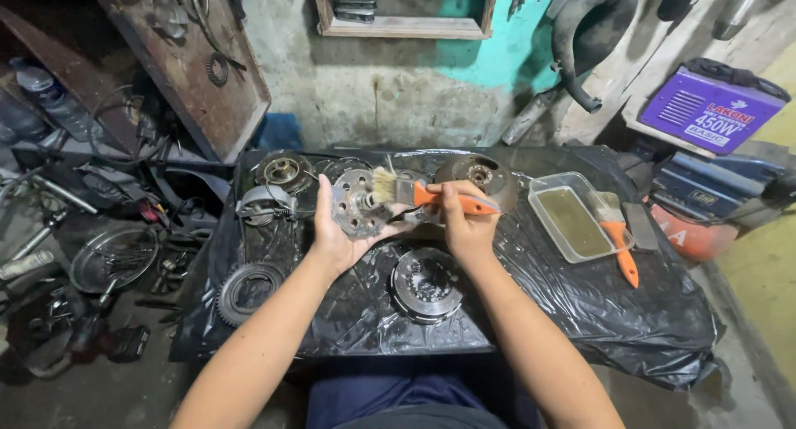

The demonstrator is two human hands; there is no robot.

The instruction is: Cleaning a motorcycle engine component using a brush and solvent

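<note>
While hands work, a tray point(543, 198) sits beside a spare brush point(620, 245).

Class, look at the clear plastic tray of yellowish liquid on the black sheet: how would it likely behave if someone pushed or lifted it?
The clear tray looks thin-walled, so it would probably flex when lifted. It holds liquid, so a push would likely slosh it. It sits on wrinkled black plastic sheeting, so it may slide unevenly or tip.
</note>
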